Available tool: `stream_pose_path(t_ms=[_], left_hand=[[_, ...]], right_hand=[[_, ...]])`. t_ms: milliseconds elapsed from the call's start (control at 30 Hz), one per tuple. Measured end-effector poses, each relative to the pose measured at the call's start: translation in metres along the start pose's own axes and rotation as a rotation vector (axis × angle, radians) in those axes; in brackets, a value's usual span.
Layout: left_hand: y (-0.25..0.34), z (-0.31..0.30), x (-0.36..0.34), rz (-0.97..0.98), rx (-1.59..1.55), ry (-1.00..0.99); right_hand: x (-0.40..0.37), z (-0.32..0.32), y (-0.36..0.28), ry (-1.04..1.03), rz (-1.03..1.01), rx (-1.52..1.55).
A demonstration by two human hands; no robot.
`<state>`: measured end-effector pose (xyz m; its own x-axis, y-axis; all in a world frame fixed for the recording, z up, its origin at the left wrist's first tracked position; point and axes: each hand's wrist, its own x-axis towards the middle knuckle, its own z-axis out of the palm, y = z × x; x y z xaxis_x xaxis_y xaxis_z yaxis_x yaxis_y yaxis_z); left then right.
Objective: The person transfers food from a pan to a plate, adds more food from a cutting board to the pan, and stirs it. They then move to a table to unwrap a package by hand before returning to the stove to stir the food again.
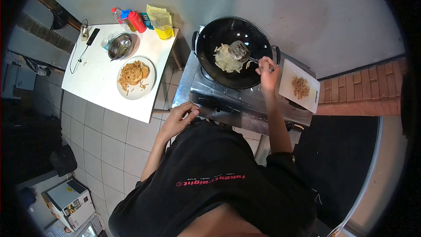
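My right hand is closed around the handle of a slotted metal spatula. The spatula's blade lies inside a large black wok on the stove, at the upper right edge of a pale, battered-looking portion of food strips. A few loose strips lie beside that portion. My left hand hovers by the stove's front left edge, fingers loosely bent and thumb apart, with nothing visible in it. Right of the wok, a white cutting board carries a small pile of brown strips.
The metal stove stands against the wall. On the white table at left are a plate of fried food, a metal bowl, a red squeeze bottle, a yellow bag and a black-handled tool.
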<state>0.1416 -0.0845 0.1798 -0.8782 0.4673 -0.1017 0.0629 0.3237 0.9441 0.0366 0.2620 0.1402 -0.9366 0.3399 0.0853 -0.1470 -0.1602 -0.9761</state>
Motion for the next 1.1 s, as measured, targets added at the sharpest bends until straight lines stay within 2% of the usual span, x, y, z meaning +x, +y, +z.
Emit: stream_pose_path(t_ms=[33,100,167,233,300,433,467,500,567,633,700,733,767,967,1100], left_hand=[[-0.003,0.0,0.0,-0.006,-0.001,-0.006],[-0.003,0.0,0.002,-0.009,-0.001,-0.01],[-0.001,-0.001,0.002,-0.024,0.003,-0.017],[0.001,-0.001,0.001,-0.025,0.001,-0.017],[0.001,-0.002,0.003,-0.02,0.0,-0.019],[0.001,-0.001,0.004,-0.013,-0.007,-0.014],[0.002,-0.002,0.003,-0.002,-0.007,-0.02],[0.001,-0.001,0.003,-0.003,-0.007,-0.026],[-0.001,0.0,0.005,-0.006,0.011,-0.033],[0.002,-0.002,0.006,-0.027,0.013,-0.039],[0.002,-0.003,0.005,-0.05,0.015,-0.05],[0.0,-0.002,0.004,-0.024,0.002,-0.036],[-0.001,-0.002,0.004,0.002,-0.011,-0.021],[-0.005,0.0,0.003,-0.01,-0.017,-0.016],[0.0,-0.002,0.004,0.038,0.004,-0.019]], right_hand=[[0.0,0.002,-0.003,0.057,0.033,-0.119],[-0.002,0.006,-0.001,0.061,0.045,-0.106],[-0.004,0.007,0.0,0.072,0.139,0.006],[-0.003,0.007,0.005,0.114,0.103,0.046],[-0.005,0.007,0.004,-0.003,0.137,0.014],[-0.003,0.014,0.005,0.23,0.148,-0.02],[-0.007,0.017,0.004,0.114,0.146,-0.063],[-0.009,0.015,0.003,0.12,0.147,-0.062],[-0.009,0.014,-0.001,-0.131,-0.008,-0.057],[-0.013,0.016,-0.009,-0.215,-0.078,-0.074],[-0.021,0.021,-0.014,-0.343,-0.528,-0.512],[-0.025,0.021,-0.015,-0.376,-0.445,-0.5],[-0.028,0.021,-0.017,-0.378,-0.446,-0.5],[-0.026,0.02,-0.031,-0.439,-0.639,-0.671],[-0.009,0.007,-0.044,-0.619,-0.677,-0.944]])
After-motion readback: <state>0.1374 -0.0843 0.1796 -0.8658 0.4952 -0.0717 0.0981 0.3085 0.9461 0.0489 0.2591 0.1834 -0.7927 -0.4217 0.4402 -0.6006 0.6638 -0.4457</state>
